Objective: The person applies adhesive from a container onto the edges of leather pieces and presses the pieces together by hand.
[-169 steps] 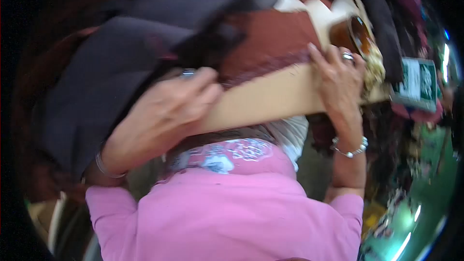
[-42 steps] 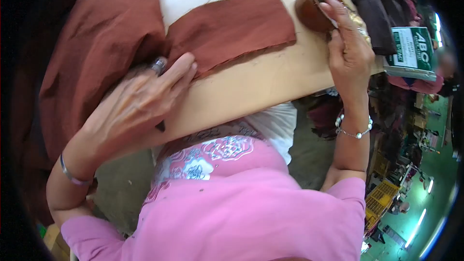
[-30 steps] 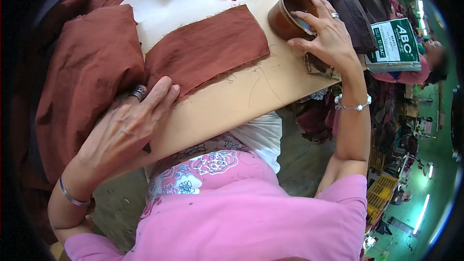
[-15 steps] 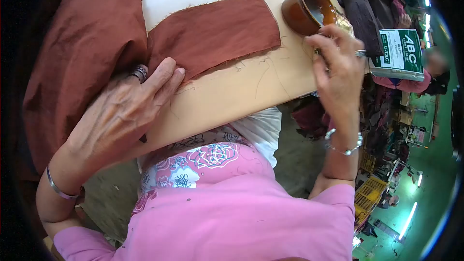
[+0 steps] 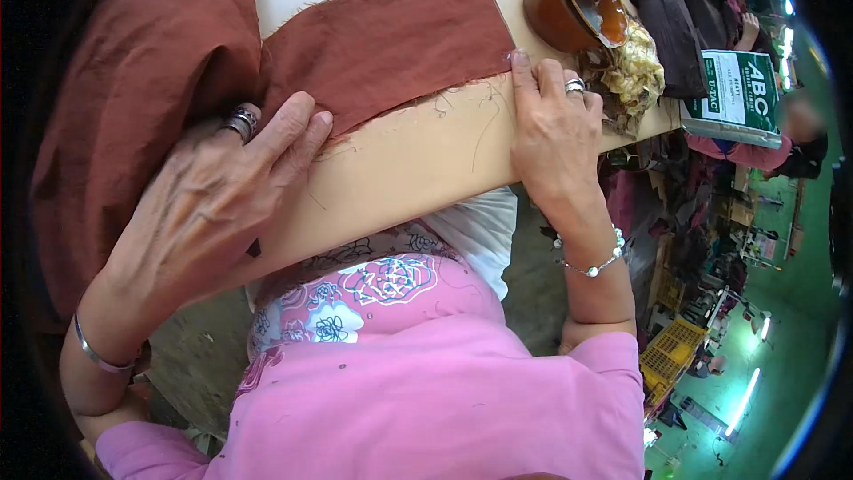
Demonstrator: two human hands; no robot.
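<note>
A rust-brown cloth piece (image 5: 400, 40) with frayed edges lies flat on a pale board (image 5: 400, 160). My left hand (image 5: 235, 160) rests at its lower left corner, fingers stretched out over the cloth; the thumb is hidden. At the opposite end, my right hand (image 5: 558, 129) has its index fingertip against the right corner of the cloth, the other fingers bent beside it. Just beyond that hand stands a glossy brown bowl (image 5: 560, 14) with a wet-looking inside. A crumpled yellowish lump (image 5: 635, 71), its material unclear, sits by the bowl.
More rust-brown cloth (image 5: 151, 80) drapes over the board's left side. Dark folded fabric (image 5: 662, 23) and a green-and-white ABC pack (image 5: 737, 98) are at the right. Loose threads lie near the board's front edge. Farther right are a yellow crate (image 5: 671, 356) and other people.
My right hand has moved left and away from the bowl to the cloth's right corner, uncovering the yellowish lump. My left hand has stayed almost in place on the cloth.
</note>
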